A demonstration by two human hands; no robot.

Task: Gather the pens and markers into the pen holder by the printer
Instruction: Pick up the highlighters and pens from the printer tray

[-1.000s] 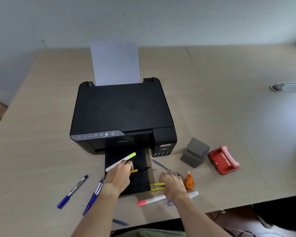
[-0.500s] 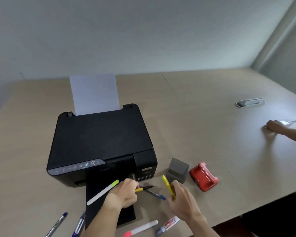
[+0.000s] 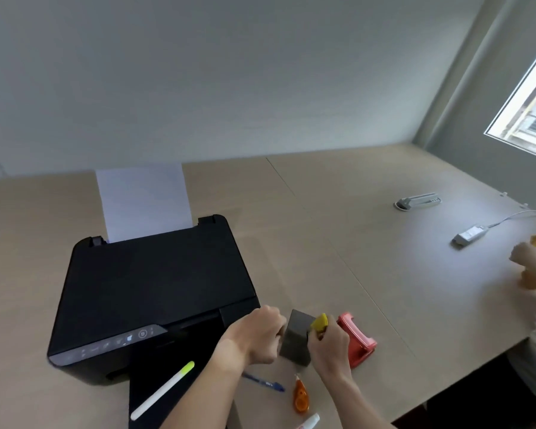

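Note:
The grey pen holder (image 3: 295, 342) stands just right of the black printer (image 3: 155, 289). My right hand (image 3: 330, 348) is shut on yellow pens (image 3: 320, 322), whose ends stick up over the holder's right top corner. My left hand (image 3: 256, 334) is a closed fist against the holder's left side; the yellow pen it pinched earlier is hidden inside it. A white highlighter with a yellow-green cap (image 3: 164, 391) lies on the printer's output tray. A blue pen (image 3: 265, 383) lies on the table under my arms. A white marker (image 3: 309, 424) shows at the bottom edge.
An orange correction-tape dispenser (image 3: 300, 397) lies before the holder and a red desk tool (image 3: 358, 342) right of it. Farther right are a power strip (image 3: 418, 201), a white adapter with cable (image 3: 469, 236) and another person's hand (image 3: 528, 263). The table edge runs along the lower right.
Both my hands moved up and right to the pen holder, the right carrying the yellow pens over its top. The view tilted upward; the blue pens at left left the frame.

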